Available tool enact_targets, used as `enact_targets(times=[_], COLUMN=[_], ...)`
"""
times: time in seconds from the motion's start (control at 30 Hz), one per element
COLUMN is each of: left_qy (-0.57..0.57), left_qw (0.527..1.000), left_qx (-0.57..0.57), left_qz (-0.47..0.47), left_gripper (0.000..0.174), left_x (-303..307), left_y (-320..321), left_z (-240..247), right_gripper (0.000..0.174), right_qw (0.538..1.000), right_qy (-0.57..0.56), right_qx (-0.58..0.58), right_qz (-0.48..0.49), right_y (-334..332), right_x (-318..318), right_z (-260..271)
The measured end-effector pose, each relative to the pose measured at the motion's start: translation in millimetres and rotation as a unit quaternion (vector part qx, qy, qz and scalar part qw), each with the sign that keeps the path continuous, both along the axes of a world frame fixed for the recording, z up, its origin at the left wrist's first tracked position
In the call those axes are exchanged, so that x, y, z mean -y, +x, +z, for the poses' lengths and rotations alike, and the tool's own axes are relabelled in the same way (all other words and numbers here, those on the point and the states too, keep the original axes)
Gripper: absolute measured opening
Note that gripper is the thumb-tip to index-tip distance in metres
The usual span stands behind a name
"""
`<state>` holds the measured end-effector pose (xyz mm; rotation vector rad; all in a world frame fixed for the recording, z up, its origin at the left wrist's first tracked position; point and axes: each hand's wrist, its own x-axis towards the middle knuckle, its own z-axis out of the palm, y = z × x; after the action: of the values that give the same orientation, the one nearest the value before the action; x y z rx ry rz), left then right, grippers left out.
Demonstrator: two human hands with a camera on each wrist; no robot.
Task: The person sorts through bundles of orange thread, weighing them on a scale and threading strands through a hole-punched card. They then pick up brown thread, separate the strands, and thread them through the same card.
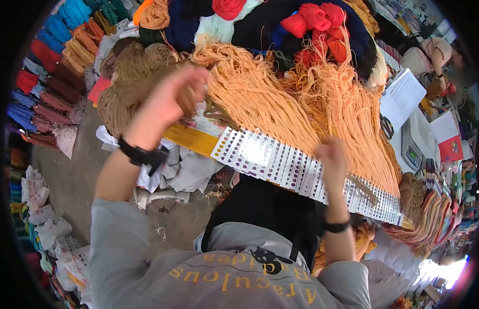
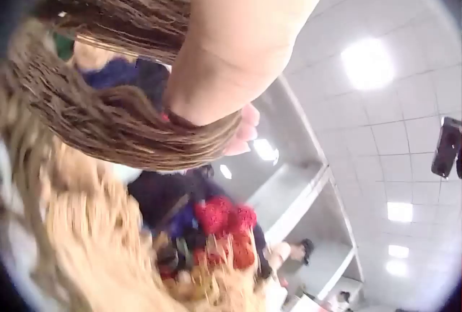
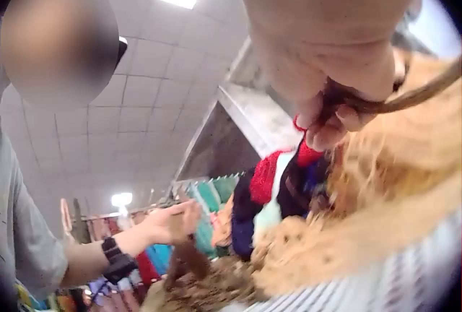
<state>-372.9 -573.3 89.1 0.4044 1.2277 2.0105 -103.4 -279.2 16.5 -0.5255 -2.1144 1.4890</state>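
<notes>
My left hand (image 1: 170, 98), blurred in the head view, is raised over the left end of the table. In the left wrist view its fingers are wrapped round a thick hank of brown yarn (image 2: 137, 135). My right hand (image 1: 332, 157) is above a row of white cards with dark dots (image 1: 280, 162). Between its thumb and fingers it pinches a thin brown yarn strand (image 3: 415, 97), whose end hangs over the cards. Long peach yarn (image 1: 260, 92) covers the table beyond the cards, and a heap of brown yarn (image 1: 121, 103) lies at the left.
Red yarn (image 1: 314, 20) and dark yarn bundles lie at the back. At the right are scissors (image 1: 387, 127), a white scale (image 1: 415, 141) and an open notebook (image 1: 404, 98). Coloured hanks (image 1: 54, 103) fill the far left. Another person (image 1: 425, 56) is at the upper right.
</notes>
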Motion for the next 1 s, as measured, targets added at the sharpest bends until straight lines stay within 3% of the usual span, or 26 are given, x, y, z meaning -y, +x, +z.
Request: enact_targets(times=[0.03, 0.07, 0.1, 0.17, 0.23, 0.4, 0.57, 0.77, 0.87, 0.93, 1.0], left_qy=[-0.06, -0.095, -0.129, -0.139, -0.22, -0.291, -0.359, -0.354, -0.389, -0.464, -0.386], left_qw=[0.997, 0.987, 0.969, 0.95, 0.937, 0.926, 0.928, 0.932, 0.914, 0.87, 0.912], left_qx=[0.039, 0.124, 0.207, 0.259, 0.253, 0.222, 0.012, -0.021, -0.074, -0.144, -0.125], left_qz=[-0.01, -0.027, -0.043, -0.104, -0.093, -0.093, -0.093, -0.073, -0.089, -0.083, -0.055], left_gripper=[0.026, 0.029, 0.032, 0.032, 0.035, 0.027, 0.017, 0.014, 0.016, 0.018, 0.02], left_x=[-11, -20, -24, -22, -28, -45, -67, -84, -87, -87, -76], left_y=[21, 38, 49, 56, 68, 71, 73, 64, 63, 62, 57], left_z=[-25, -46, -65, -98, -100, -105, -109, -120, -122, -126, -126], right_gripper=[0.018, 0.018, 0.015, 0.009, 0.015, 0.024, 0.021, 0.025, 0.025, 0.026, 0.028], right_qw=[0.998, 0.993, 0.993, 0.978, 0.982, 0.981, 0.984, 0.974, 0.957, 0.974, 0.975], right_qy=[0.038, -0.081, -0.027, -0.139, -0.11, -0.009, 0.046, -0.053, -0.18, -0.059, 0.033], right_qx=[-0.021, 0.052, 0.041, 0.074, 0.1, 0.193, 0.17, 0.217, 0.212, 0.212, 0.218], right_qz=[0.034, 0.071, 0.107, 0.137, 0.113, 0.032, -0.013, 0.038, 0.082, 0.045, 0.027], right_y=[-25, -42, -58, -86, -98, -102, -104, -107, -112, -111, -106], right_x=[19, 48, 58, 73, 81, 86, 89, 83, 72, 77, 83], right_z=[-30, -19, -46, -73, -87, -86, -90, -76, -84, -90, -89])
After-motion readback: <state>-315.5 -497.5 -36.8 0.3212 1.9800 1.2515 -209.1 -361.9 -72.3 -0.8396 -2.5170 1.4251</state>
